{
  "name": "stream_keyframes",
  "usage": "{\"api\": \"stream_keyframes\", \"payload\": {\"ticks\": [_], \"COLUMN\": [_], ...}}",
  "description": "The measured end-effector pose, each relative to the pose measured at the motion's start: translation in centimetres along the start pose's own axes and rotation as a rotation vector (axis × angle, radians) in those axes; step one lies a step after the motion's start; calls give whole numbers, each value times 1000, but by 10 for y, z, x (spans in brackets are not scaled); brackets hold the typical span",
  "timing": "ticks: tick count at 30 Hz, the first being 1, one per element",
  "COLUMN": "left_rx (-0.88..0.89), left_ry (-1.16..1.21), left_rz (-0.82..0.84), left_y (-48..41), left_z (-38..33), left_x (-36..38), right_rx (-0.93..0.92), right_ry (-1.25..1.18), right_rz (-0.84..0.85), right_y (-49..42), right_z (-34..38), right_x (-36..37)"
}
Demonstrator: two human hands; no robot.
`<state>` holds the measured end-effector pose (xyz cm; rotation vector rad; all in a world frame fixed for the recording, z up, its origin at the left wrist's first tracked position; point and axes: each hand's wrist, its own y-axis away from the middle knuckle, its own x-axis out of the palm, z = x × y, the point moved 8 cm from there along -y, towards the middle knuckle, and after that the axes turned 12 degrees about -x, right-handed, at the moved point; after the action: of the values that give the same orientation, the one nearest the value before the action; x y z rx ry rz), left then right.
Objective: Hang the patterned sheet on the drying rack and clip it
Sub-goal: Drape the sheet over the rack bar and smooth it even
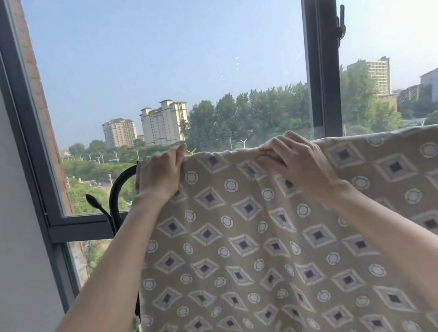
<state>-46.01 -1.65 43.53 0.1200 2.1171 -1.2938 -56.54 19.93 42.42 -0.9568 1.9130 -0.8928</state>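
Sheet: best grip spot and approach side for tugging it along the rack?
Best pinch the top fold where the sheet bends over the rack, coming from the near side and above. Below that it hangs flat, offering nothing to pinch; the ridge gives a doubled edge. The left hand and right hand both hold it there.

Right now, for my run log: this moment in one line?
sheet: draped over rack | left hand: grips top edge | right hand: pinches top edge | clips: none visible
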Motion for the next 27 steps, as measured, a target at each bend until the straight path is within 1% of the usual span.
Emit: {"api": "stream_keyframes", "payload": {"ticks": [4,7,12,15,17,21,22,23,25,27], "left_rx": [-19,-28,-27,-87,-118,-134,-141,-153,-189,-226], "left_ry": [10,52,58,43,50,72,76,85,91,88], "left_rz": [39,16,19,44,24,12,9,-7,-42,-21], "left_y": [11,23,32,35,38,37,38,39,42,43], "left_z": [-4,-9,-7,4,9,6,6,7,15,22], "left_x": [-7,-18,-30,-32,-36,-45,-48,-52,-63,-71], "right_rx": [88,122,176,146,95,143,188,242,314,324], "right_ry": [-159,-131,-111,-102,-86,-153,-159,-182,-258,-268], "right_rz": [15,73,82,187,267,295,338,420,645,883], "right_y": [1,3,-5,-26,-49,-99,-102,-97,-72,-42], "right_z": [-5,-3,-6,-10,-12,-27,-31,-35,-34,-25], "right_x": [-20,-26,-44,-45,-48,-50,-40,-24,18,46]}}
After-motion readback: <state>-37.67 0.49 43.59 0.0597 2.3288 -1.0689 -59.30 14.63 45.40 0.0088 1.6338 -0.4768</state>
